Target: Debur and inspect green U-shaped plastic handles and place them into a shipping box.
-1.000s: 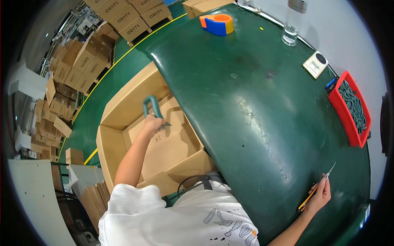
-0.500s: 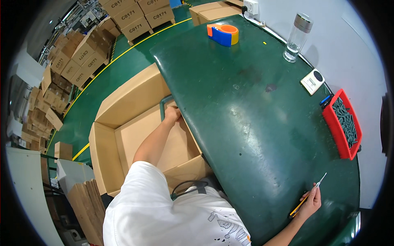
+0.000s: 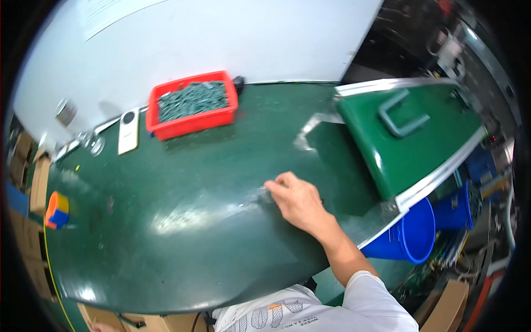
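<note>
My right hand (image 3: pixel 298 203) is closed in a pinch above the middle of the green work table. A slim, pale-tipped knife (image 3: pixel 263 190) shows blurred at its fingertips; the hand covers the handle. At the lower left edge, only a sliver of my left hand (image 3: pixel 101 327) shows, low in a cardboard box (image 3: pixel 88 314), and its fingers are cut off. Close to it in the box is a dark green U-shaped handle (image 3: pixel 131 322). Another green U-shaped handle (image 3: pixel 399 128) lies on the green conveyor belt (image 3: pixel 368 141) to the right, apart from my right hand.
A red bin (image 3: pixel 193 128) of small green pieces stands by the wall. Left of it are a white device (image 3: pixel 128 133) and a glass bottle (image 3: pixel 91 143). A tape dispenser (image 3: pixel 57 210) sits at the far left. Blue buckets (image 3: pixel 416 232) stand below the belt.
The view has swung right, bringing the conveyor and buckets into sight. My right hand is now palm down over the table. The left hand has slipped to the picture's lower edge, still at the box.
</note>
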Tool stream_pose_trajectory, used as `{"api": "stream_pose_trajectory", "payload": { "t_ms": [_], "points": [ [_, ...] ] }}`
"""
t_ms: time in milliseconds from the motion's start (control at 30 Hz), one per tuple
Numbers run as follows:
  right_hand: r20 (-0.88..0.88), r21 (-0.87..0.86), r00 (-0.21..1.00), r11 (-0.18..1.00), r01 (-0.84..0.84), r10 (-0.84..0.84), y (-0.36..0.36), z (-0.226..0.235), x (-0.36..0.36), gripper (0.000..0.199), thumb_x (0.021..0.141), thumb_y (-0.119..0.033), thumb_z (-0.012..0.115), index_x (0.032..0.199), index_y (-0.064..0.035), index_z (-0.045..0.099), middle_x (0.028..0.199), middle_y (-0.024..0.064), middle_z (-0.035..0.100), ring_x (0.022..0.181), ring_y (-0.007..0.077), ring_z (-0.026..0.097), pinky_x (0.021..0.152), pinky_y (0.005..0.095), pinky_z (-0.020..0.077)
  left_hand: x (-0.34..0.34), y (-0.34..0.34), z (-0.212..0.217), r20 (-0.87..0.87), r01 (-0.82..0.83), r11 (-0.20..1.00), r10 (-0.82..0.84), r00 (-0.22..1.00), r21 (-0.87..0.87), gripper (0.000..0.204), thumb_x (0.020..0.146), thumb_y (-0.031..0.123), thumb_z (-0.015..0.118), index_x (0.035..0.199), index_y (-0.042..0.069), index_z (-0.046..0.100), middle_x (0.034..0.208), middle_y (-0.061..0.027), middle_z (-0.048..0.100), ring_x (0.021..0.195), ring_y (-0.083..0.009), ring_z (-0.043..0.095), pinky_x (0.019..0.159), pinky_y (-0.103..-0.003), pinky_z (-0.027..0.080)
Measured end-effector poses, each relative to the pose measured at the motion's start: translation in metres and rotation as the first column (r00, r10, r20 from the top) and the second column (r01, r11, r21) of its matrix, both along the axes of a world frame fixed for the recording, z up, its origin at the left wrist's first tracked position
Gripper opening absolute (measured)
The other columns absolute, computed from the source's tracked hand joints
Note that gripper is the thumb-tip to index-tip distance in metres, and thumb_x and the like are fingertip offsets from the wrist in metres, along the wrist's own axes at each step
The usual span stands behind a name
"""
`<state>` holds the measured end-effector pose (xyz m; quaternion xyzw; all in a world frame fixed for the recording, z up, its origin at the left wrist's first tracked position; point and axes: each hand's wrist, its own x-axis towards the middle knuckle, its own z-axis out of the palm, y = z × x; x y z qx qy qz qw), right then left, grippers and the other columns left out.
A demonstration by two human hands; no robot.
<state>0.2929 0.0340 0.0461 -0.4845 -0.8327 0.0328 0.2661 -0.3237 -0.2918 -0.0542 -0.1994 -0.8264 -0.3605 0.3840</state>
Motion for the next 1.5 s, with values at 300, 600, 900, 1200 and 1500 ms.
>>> {"api": "stream_pose_trajectory", "payload": {
  "t_ms": [300, 600, 900, 1200, 1500],
  "points": [
    [0.153, 0.344, 0.551, 0.567, 0.748, -0.82, 0.058, 0.091, 0.153, 0.021, 0.081, -0.012, 0.059, 0.1, -0.0015, 0.061, 0.108, 0.0188, 0.059, 0.084, 0.0374, 0.064, 0.073, 0.0456, 0.0524, 0.084, 0.187, 0.102, 0.163, 0.588, 0.627, -0.742, 0.65, 0.511, 0.024, 0.093, 0.015, 0.055, 0.114, 0.004, 0.061, 0.093, -0.0041, 0.064, 0.074, -0.0076, 0.055, 0.063, -0.018, 0.043],
    [0.505, 0.298, 0.4, 0.589, 0.751, -0.765, 0.08, 0.109, 0.18, 0.013, 0.078, -0.006, 0.058, 0.084, 0.0022, 0.067, 0.088, 0.0198, 0.065, 0.078, 0.035, 0.066, 0.07, 0.0437, 0.054, 0.295, 0.285, 0.106, 0.463, 0.718, 0.086, -0.815, -0.348, 0.691, 0.015, 0.088, 0.011, 0.061, 0.1, 0.003, 0.063, 0.073, -0.0012, 0.061, 0.06, -0.0064, 0.054, 0.047, -0.018, 0.038],
    [-0.771, -0.23, 0.593, 0.97, 0.079, -0.231, 0.025, 0.095, 0.025, 0.015, 0.083, -0.013, 0.065, 0.083, 0.0019, 0.064, 0.073, 0.0089, 0.064, 0.053, 0.0096, 0.05, 0.048, 0.024, 0.039, 0.376, 0.299, 0.084, 0.478, 0.482, 0.094, -0.39, -0.787, 0.871, 0.031, 0.089, 0.026, 0.061, 0.11, 0.002, 0.058, 0.08, -0.0077, 0.064, 0.067, -0.0116, 0.058, 0.051, -0.021, 0.042],
    [-0.792, -0.607, 0.442, 0.616, -0.501, -0.421, -0.009, -0.001, -0.093, 0.037, 0.081, -0.019, 0.072, 0.109, 0.0023, 0.059, 0.074, 0.0024, 0.058, 0.056, 0.0078, 0.05, 0.047, 0.0209, 0.0383, 0.353, 0.3, 0.084, 0.077, -0.086, 0.15, -0.828, -0.556, 0.985, 0.024, 0.089, 0.025, 0.06, 0.104, 0.009, 0.05, 0.07, -0.0046, 0.057, 0.061, -0.0156, 0.055, 0.054, -0.028, 0.046],
    [-0.634, -0.505, 0.746, 0.839, -0.201, -0.203, -0.011, -0.01, -0.118, 0.035, 0.084, -0.014, 0.069, 0.109, 0.009, 0.06, 0.067, 0.0014, 0.056, 0.055, 0.0056, 0.05, 0.051, 0.0215, 0.043, 0.347, 0.294, 0.083, 0.125, 0.047, 0.116, -0.928, -0.351, 0.992, 0.012, 0.091, 0.015, 0.054, 0.099, 0.008, 0.049, 0.065, -0.0041, 0.052, 0.054, -0.0113, 0.049, 0.046, -0.026, 0.043]
  ]
}}
